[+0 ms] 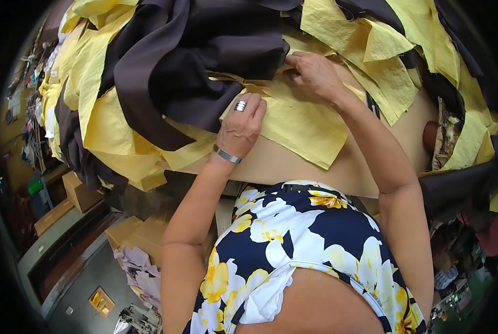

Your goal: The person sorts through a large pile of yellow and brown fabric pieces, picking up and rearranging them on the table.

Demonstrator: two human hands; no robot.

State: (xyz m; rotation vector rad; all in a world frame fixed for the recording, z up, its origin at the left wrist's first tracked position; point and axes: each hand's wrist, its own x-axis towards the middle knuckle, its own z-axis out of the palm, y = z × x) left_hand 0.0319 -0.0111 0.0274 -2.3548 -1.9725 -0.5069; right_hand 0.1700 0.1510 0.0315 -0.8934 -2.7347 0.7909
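My left hand (241, 123), with a ring and a metal bracelet, has its fingers curled on the edge where dark brown fabric (228, 46) meets a yellow cloth piece (305, 129). Its fingertips are hidden under the hand. Up and to the right, my right hand (315, 77) pinches the dark fabric's edge near its right corner. Between both hands runs a narrow folded seam or gap (232, 78). The yellow piece lies below this edge, its lower corner resting on the tan tabletop (290, 165).
Heaps of yellow cloth (107, 125) and dark fabric cover the left side. More yellow pieces (370, 54) drape at right, beside a torn cardboard scrap (443, 133). Below the table's left edge stand cardboard boxes (82, 192) and crumpled lilac cloth or paper (138, 271).
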